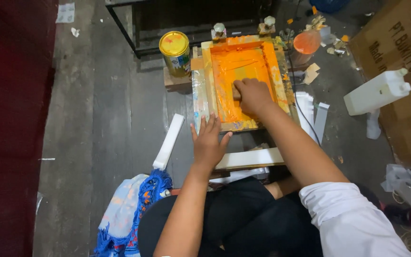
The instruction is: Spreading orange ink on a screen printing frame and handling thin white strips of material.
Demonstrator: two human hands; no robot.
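Wooden printing frame [243,78], its mesh showing wet, glossy orange ink; metal paint tin [175,53] shining under a yellow lid; white plastic jug [379,91] looking smooth; blue fringed cloth [134,209] lying soft, woven; cardboard box [400,62] appearing matt; floor [101,119] looking rough, grey.

Floor [96,119] left open; paint can [175,52], jug [376,91] crowd frame [243,78] sides.
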